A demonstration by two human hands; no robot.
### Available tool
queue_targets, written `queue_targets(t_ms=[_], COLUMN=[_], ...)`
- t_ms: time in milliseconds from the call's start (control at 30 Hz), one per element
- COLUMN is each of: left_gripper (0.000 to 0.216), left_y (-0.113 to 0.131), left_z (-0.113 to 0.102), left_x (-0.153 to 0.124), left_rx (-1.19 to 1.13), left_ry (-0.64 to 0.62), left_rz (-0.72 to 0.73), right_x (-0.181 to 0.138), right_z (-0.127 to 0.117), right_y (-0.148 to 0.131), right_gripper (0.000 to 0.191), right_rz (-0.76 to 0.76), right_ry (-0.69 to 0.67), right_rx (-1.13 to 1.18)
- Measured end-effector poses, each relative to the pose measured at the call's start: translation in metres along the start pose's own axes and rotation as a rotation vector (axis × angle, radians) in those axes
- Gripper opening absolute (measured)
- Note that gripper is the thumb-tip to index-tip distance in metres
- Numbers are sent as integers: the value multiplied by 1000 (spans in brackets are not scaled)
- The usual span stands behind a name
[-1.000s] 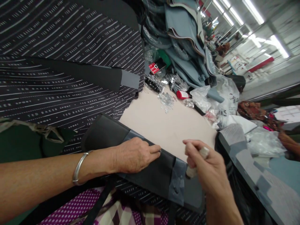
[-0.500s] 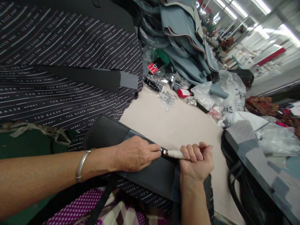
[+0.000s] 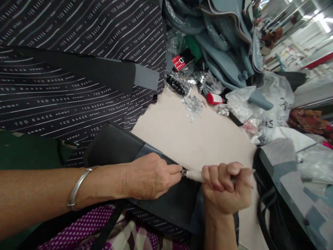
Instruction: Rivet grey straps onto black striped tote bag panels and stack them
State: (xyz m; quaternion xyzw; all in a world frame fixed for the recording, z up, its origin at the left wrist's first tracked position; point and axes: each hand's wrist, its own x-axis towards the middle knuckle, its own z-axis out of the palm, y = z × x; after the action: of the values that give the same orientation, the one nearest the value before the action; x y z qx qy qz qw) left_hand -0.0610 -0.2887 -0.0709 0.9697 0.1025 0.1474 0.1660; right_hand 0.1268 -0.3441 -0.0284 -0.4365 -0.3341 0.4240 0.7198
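A black bag panel point(image 3: 166, 208) with a blue-grey strip across it lies in front of me, over dark printed lining. My left hand point(image 3: 153, 177) rests on the panel with thumb and fingers pinched together at its upper edge. What the fingertips pinch is hidden. My right hand point(image 3: 226, 185) is wrapped round a white-handled hand tool point(image 3: 195, 175). The tool's dark metal end meets my left fingertips, so its tip cannot be seen.
Striped lining fabric point(image 3: 78, 31) spreads over the left. Small clear discs point(image 3: 192, 106) lie on the beige table surface point(image 3: 169, 128). Beyond are a red-capped container point(image 3: 214, 99), plastic bags point(image 3: 275, 93) and stacked blue-grey pieces point(image 3: 221, 45). A black bag point(image 3: 281, 194) stands at right.
The head view has shifted, so the background sits farther right and higher. My right fist has moved slightly right and turned round the tool handle. My left hand keeps its pinch.
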Motion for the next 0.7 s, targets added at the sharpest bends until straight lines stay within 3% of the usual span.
queue_targets(t_ms=[100, 300, 533, 700], left_gripper=[22, 18, 14, 13], left_y=[0, 3, 3, 0], left_z=[0, -2, 2, 10], left_x=[0, -2, -3, -2], left_rx=[10, 75, 73, -7], left_ry=[-33, -37, 26, 65], left_rz=[-9, -34, -38, -37], right_x=[-12, -28, 2, 11], right_z=[11, 21, 55, 76], right_y=[-2, -2, 3, 8], right_gripper=[32, 32, 44, 44], right_rz=[-32, -103, 27, 14], right_ry=[-140, -263, -276, -397], right_rx=[-182, -650, -748, -915])
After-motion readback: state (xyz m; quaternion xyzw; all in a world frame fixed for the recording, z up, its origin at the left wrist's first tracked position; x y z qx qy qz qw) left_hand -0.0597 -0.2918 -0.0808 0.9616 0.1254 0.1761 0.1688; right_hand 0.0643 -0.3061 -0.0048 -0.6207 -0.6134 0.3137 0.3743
